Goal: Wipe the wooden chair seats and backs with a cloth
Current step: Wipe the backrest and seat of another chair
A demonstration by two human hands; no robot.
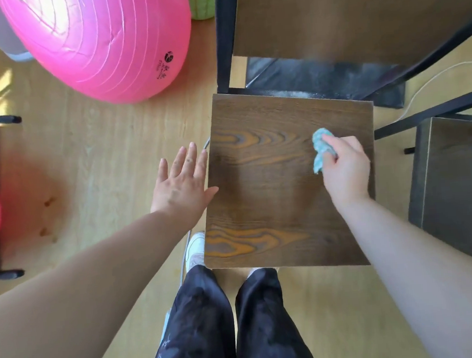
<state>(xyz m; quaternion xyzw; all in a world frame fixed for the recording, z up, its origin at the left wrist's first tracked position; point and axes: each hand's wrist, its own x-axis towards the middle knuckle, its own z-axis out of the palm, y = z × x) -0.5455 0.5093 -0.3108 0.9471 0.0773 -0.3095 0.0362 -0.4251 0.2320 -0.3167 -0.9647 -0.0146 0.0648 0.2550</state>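
Teal cloth (320, 149) bunched in right hand (345, 167) on chair seat (272, 193), left hand (180, 183) spread flat

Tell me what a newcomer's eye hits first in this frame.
The big pink ball at top left pulls the eye first. Next comes the dark wooden seat in the middle, where the right hand grips a teal cloth near its right edge. The left hand is open, fingers spread, at the seat's left edge.
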